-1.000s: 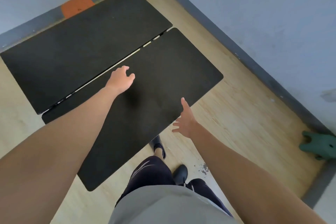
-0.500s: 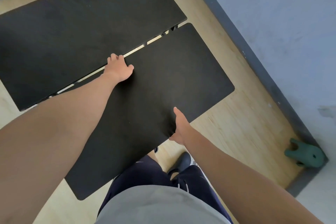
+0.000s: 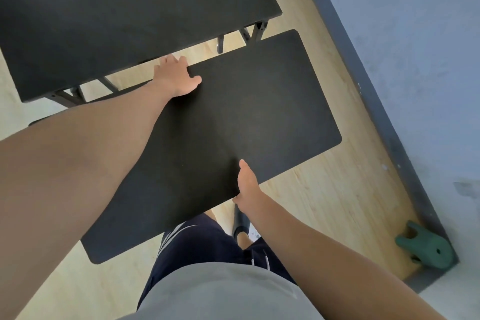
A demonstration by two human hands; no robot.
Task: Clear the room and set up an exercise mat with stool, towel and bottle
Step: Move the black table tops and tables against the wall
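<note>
Near tabletop [image 3: 246, 117], matte black with rounded corners, lies slantwise in front of the person, over the pale wood floor [image 3: 324, 202]. A wedge of floor separates it from the far tabletop [image 3: 117, 13], equally black, whose folding metal legs [image 3: 257, 31] show below its edge. A blue-grey wall [image 3: 415, 47] with a dark baseboard [image 3: 363, 86] runs down the right. The left hand [image 3: 175, 78] grips the near tabletop's far long edge, fingers held together and hooked over it, thumb spread on top. The right hand [image 3: 248, 184] grips the near long edge, thumb flat on the surface, fingers tucked beneath and mostly hidden. Below are a grey shirt [image 3: 220, 293], dark shorts [image 3: 202, 244] with white stripes, and a black shoe [image 3: 240, 226]. A small green object [image 3: 426, 249] sits against the baseboard.
</note>
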